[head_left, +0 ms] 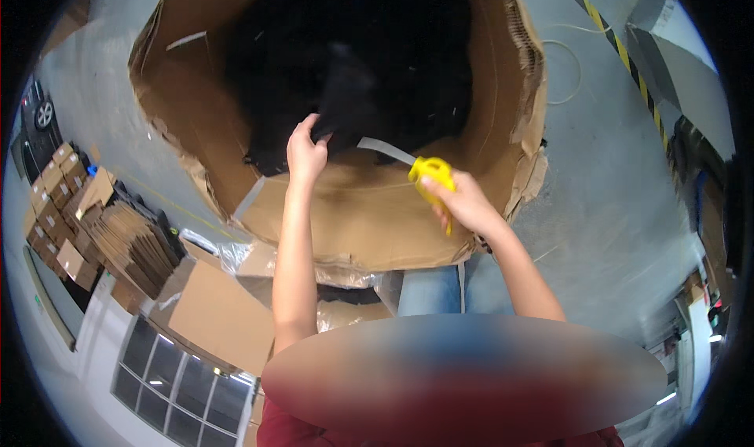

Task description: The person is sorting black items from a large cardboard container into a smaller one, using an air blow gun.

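Over the front part of a large open cardboard box [353, 211], my left hand [306, 152] is closed, its thumb and fingers pinching a dark, blurred piece of black material [349, 93]. My right hand [467, 203] is wrapped round a yellow-handled tool [433, 176]. From the tool a flat, pale grey strip [386, 148] reaches toward my left hand, ending a little short of it; I cannot tell what kind of blade or strip this is. More black material [275, 62] fills much of the box, its separate pieces hard to make out.
The box's ragged rim curves around both forearms. Cardboard flaps [220, 309] and clear plastic wrap [236, 254] lie at the left. Farther left are flattened cartons [129, 239] and stacked boxes [59, 188]. Yellow-black floor tape [620, 50] runs at the right.
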Tool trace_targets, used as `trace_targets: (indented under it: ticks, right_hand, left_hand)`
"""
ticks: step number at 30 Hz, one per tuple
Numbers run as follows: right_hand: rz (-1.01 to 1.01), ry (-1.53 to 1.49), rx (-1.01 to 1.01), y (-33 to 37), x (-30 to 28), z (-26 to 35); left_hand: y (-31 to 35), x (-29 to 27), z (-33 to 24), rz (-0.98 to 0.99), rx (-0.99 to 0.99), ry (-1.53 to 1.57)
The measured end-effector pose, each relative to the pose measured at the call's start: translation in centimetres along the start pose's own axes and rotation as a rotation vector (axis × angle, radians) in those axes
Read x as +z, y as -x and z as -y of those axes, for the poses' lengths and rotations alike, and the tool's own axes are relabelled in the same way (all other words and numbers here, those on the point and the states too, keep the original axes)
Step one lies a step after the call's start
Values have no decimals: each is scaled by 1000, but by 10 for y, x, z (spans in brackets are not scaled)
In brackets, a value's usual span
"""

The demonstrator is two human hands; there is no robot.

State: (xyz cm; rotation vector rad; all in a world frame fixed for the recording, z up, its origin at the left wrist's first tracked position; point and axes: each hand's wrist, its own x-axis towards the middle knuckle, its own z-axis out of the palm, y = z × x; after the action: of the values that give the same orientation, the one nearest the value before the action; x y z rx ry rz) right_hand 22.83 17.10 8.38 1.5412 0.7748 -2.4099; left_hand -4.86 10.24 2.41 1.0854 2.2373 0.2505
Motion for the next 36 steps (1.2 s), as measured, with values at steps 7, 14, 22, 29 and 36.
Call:
trace_targets:
  ticks: [7,14,22,29,36]
  right_hand:
    - [-160,233,-98,-7,24,-7]
    - [60,214,7,-3,37,-18]
    - [29,226,-11,0,40,-20]
    - [139,330,46,0,32,-31]
    - [21,195,9,4,-2,-12]
  left_hand:
    - [61,-17,38,99,-123,252]
    - [65,11,69,31,-524,1120]
    - [69,45,66,-154,-608,1318]
    - [96,-22,54,-326,-247,453]
    - [380,-132,96,-428,-859,384]
